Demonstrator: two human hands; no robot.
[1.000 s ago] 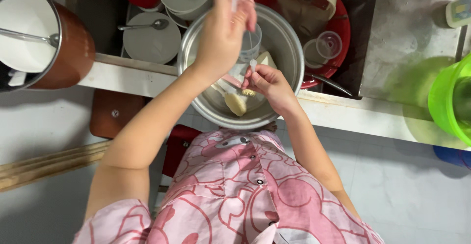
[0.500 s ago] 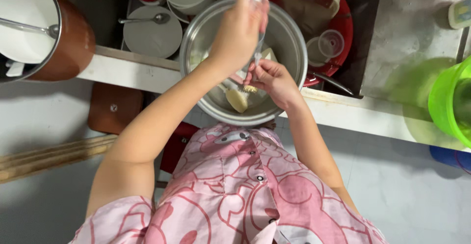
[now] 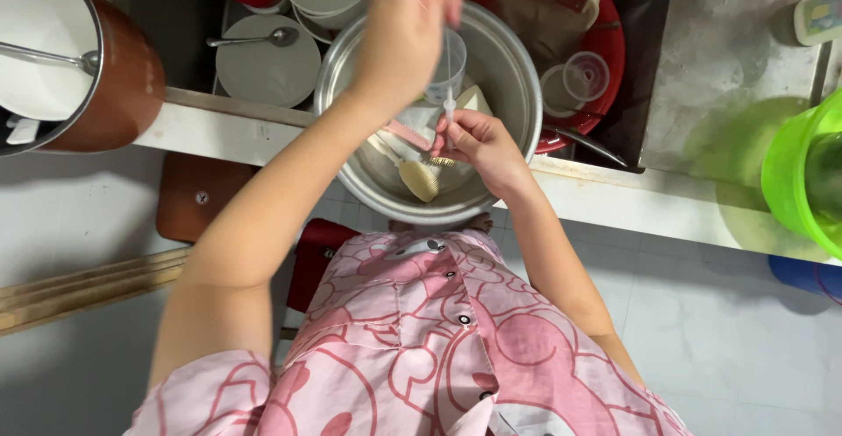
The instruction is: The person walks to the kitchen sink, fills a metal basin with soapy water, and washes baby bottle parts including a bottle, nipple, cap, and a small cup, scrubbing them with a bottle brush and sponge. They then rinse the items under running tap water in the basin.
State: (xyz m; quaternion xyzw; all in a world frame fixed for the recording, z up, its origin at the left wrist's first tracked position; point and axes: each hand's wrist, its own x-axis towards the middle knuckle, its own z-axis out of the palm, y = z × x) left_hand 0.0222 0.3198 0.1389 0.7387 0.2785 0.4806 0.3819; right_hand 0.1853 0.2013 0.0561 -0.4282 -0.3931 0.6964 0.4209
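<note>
Round steel basin [image 3: 513, 76] — slim brush [image 3: 445, 107].

bowls [image 3: 267, 67] and a red basin [image 3: 605, 50] crowd the metal pot [image 3: 513, 76]; open counter [image 3: 728, 59] lies right.

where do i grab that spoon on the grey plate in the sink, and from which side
Take the spoon by its thin handle, the end pointing left past the rim of the grey plate. Come from above on the left: the bowl end lies on the plate toward the metal basin, where the left hand is in the way.
</note>
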